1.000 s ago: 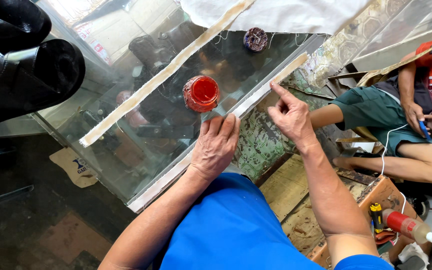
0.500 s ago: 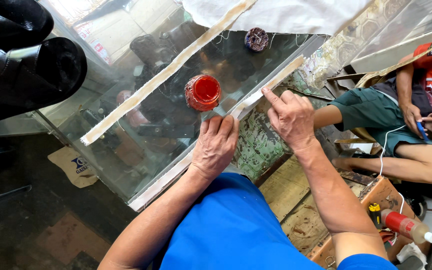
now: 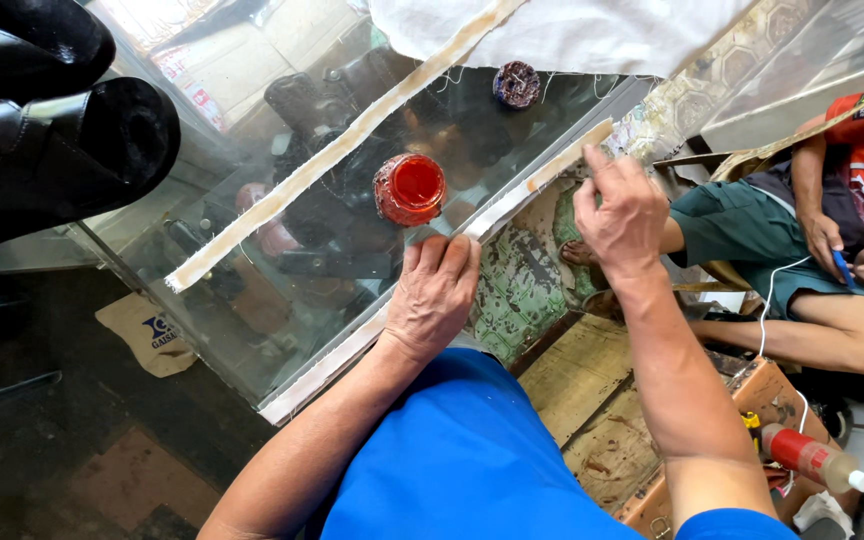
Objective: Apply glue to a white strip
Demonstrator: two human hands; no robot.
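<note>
Glossy glass tabletop (image 3: 252, 300) carries matt, frayed cloth strips (image 3: 512, 200) and a shiny red plastic jar (image 3: 410, 189)

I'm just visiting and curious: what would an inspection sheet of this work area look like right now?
Surface: glass tabletop, see-through, with dark things showing beneath it.
Job's things: near cloth strip along the glass edge; open red jar beside it.
Clutter: second cloth strip, white cloth, small dark round thing, black shoes.
Hands: left hand flat on the near strip; right hand with fingers at the strip's far end.
Cables: white cable by a seated person.
Surroundings: red bottle with white cap in a wooden box; floor.
</note>
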